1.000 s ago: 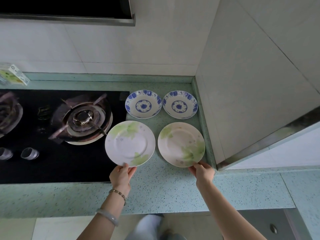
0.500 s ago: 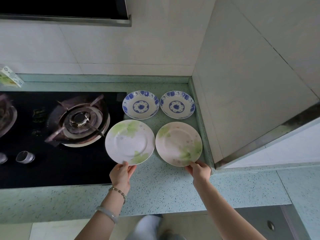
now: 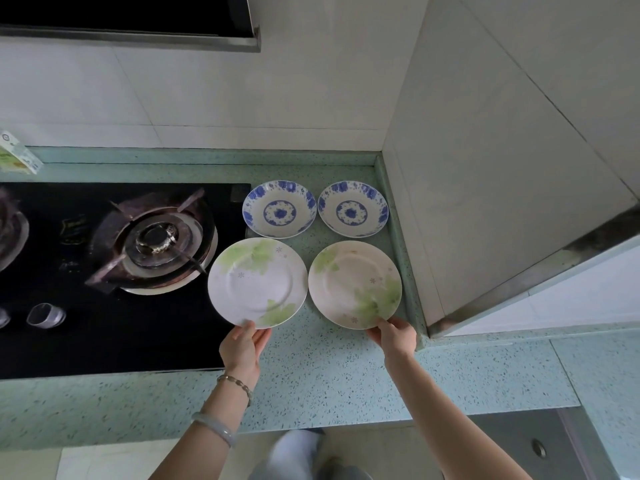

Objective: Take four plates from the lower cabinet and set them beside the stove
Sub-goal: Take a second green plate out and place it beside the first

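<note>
Worktop (image 3: 311, 382), speckled green, R of black gas stove (image 3: 114, 271): 4 plates in 2 rows. Back row: 2 blue-patterned plates, L one (image 3: 279, 213) just at stove edge, R one (image 3: 352, 213) near side wall. Front row: 2 green-leaf plates. L leaf plate (image 3: 258, 282) overlaps stove edge, left hand (image 3: 242, 348) gripping its near rim, thumb on top. R leaf plate (image 3: 355, 284) on worktop, right hand (image 3: 394, 336) pinching its near rim. Bracelets on L wrist.
</note>
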The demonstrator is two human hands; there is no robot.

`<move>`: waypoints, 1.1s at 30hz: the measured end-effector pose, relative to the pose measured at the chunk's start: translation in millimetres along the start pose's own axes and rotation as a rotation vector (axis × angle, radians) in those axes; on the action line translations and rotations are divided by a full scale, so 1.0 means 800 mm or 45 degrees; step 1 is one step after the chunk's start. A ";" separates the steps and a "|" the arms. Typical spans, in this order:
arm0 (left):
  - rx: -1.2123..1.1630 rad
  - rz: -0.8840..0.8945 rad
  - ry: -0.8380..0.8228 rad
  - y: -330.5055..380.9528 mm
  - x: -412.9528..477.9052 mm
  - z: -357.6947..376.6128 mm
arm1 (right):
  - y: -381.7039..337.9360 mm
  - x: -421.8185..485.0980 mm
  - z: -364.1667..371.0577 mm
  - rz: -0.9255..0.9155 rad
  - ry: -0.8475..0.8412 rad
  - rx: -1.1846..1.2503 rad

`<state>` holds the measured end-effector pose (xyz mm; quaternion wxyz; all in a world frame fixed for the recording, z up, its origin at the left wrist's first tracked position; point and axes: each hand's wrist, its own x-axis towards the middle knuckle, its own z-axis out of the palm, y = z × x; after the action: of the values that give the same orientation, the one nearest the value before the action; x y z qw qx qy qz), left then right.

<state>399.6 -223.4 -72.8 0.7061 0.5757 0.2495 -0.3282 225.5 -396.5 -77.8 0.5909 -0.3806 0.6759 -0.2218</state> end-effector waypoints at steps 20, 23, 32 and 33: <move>1.049 0.308 -0.351 0.068 -0.083 -0.004 | -0.127 -0.139 -0.028 -0.885 -0.626 -0.579; 0.981 0.763 -0.483 0.086 -0.131 0.011 | -0.143 -0.169 -0.049 -0.967 -0.713 -0.437; 0.760 1.198 -0.692 0.086 -0.244 -0.005 | -0.139 -0.220 -0.101 -1.142 -0.798 -0.173; 0.751 1.192 -0.677 0.084 -0.249 -0.012 | -0.137 -0.224 -0.102 -1.141 -0.810 -0.168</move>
<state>318.8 -171.0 114.3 0.6244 0.6937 -0.3157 -0.1709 176.1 -336.5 133.6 0.5886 -0.7154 0.2485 -0.2829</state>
